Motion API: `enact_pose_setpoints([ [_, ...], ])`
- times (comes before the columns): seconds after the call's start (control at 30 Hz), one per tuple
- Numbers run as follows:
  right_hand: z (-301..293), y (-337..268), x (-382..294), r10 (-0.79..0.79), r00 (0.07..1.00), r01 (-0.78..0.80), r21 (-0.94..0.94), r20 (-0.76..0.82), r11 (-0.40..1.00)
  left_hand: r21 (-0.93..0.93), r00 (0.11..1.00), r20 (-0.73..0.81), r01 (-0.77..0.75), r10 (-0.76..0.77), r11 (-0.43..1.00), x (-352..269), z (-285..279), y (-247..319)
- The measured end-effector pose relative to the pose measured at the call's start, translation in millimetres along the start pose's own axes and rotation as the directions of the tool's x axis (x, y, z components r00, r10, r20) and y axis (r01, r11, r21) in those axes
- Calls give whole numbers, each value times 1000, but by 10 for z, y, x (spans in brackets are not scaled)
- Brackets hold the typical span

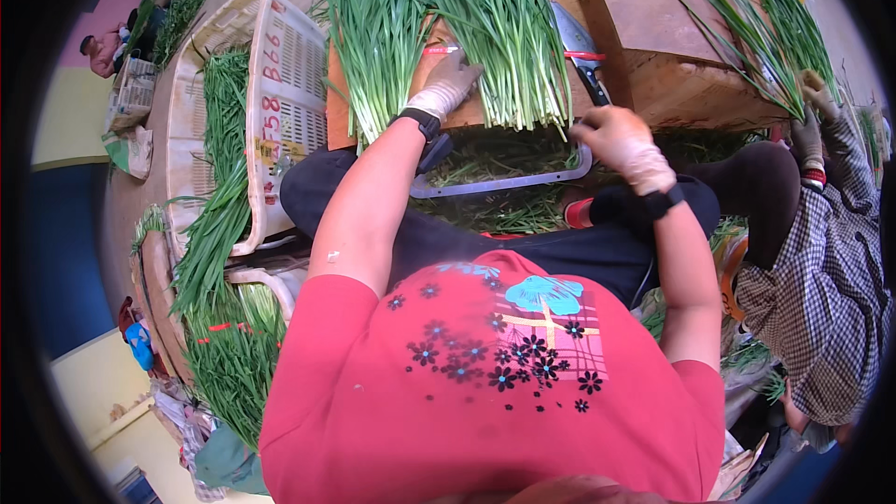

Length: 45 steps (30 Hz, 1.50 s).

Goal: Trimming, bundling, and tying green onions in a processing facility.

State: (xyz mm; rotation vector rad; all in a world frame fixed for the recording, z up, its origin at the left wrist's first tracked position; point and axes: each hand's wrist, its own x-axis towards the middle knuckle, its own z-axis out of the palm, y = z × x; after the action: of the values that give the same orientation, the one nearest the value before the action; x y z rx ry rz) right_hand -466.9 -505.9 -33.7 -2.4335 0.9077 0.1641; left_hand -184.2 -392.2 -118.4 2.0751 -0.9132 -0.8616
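Note:
My left hand (pixel 448 84), in a thin pale glove, rests on a wooden board (pixel 458 117) between two bundles of long green leaves with pale stalks, likely garlic chives. The left bundle (pixel 381 49) lies by its wrist; its fingers are at the edge of the right bundle (pixel 514 56). A red strip (pixel 438 50) meets the fingertips; whether they pinch it is unclear. A similar red strip end (pixel 586 56) shows right of the right bundle, across a knife (pixel 588 73). My right hand (pixel 619 143), also gloved and slightly blurred, hovers near the board's front right corner, below the knife handle, fingers bent.
A white plastic crate (pixel 290 84) with leaves stands left, bearing writing. Tied bundles (pixel 234 357) lie below it. Leaf scraps (pixel 518 147) fill a pale-rimmed container (pixel 518 182) under the board. At right, a co-worker's gloved hands (pixel 812 108) hold leaves beside a wooden block (pixel 693 84).

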Motion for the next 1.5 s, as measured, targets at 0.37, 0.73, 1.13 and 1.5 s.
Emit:
enact_pose_setpoints([
  [0.37, 322, -471, -137, -52, 984, 66, -82, 169, 994, 141, 996, -44, -69, 76, 988, -38, 1, -129],
  [0.73, -2167, -1093, -1244, -56, 998, 60, 262, -25, 963, 40, 992, 9, -126, 126, 991, -19, -43, -325],
  [1.13, -4663, -314, -878, -59, 600, -17, -86, -798, 996, 38, 978, -17, -209, 210, 977, 224, 217, -3],
  [1.5, 219, -813, 647, -84, 996, 78, -146, -37, 986, -48, 997, -57, -48, 46, 998, -15, 100, -199],
])
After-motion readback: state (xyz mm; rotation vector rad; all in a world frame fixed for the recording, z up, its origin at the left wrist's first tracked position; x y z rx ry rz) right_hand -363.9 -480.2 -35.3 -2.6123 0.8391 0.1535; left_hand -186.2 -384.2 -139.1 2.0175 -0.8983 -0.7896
